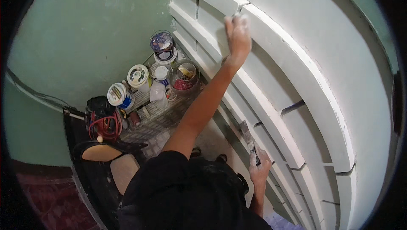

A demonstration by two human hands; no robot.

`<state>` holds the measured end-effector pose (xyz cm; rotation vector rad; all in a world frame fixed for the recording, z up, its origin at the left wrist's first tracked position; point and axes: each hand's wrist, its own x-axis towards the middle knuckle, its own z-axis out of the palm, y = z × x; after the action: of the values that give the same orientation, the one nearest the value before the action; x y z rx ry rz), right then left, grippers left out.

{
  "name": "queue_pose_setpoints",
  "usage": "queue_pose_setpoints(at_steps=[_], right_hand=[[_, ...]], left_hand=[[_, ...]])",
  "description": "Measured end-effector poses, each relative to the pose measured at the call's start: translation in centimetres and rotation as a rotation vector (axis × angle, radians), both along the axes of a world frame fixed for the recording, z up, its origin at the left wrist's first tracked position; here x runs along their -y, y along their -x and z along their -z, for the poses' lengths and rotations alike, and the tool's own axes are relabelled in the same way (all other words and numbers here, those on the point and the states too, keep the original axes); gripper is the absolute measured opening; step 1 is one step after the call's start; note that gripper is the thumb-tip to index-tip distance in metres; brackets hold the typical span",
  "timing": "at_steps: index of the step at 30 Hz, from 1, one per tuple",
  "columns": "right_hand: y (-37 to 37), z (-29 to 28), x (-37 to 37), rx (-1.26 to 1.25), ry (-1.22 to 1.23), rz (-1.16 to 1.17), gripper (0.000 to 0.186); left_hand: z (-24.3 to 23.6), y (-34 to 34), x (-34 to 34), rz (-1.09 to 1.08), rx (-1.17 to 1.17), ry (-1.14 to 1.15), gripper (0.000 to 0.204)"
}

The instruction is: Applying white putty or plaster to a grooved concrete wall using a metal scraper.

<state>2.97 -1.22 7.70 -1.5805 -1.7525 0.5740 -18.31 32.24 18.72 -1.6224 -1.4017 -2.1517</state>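
My left hand (238, 37) is raised to the joint between two white curved ledges (296, 60) on the wall, its fingers curled and dusted white; anything inside them is hidden or too small to name. My right hand (260, 166) grips the dark handle of a scraper (247, 132), whose white-smeared blade points up and away beside the lower ledges. Both hands have pale residue on them. Short dark gaps and dividers break up the rows of ledges.
Paint buckets (137, 74), a bowl with tools (184, 77) and a plastic bag (157, 92) crowd a low platform at left. A red coiled hose (106, 128) lies nearer, beside a black chair (99, 152). A green wall (76, 39) stands behind. My sandalled feet show below.
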Motion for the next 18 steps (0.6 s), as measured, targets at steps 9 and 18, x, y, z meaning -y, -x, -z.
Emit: queue_pose_setpoints(at_steps=[9, 18], right_hand=[[2.3, 0.0, 2.9, 0.037, 0.088, 0.105, 0.035], [4.4, 1.9, 3.6, 0.022, -0.074, 0.146, 0.041]], left_hand=[[-2.4, -1.3, 0.5, 0.015, -0.095, -0.085, 0.022], [-1.7, -1.3, 2.0, 0.099, -0.209, -0.013, 0.02]])
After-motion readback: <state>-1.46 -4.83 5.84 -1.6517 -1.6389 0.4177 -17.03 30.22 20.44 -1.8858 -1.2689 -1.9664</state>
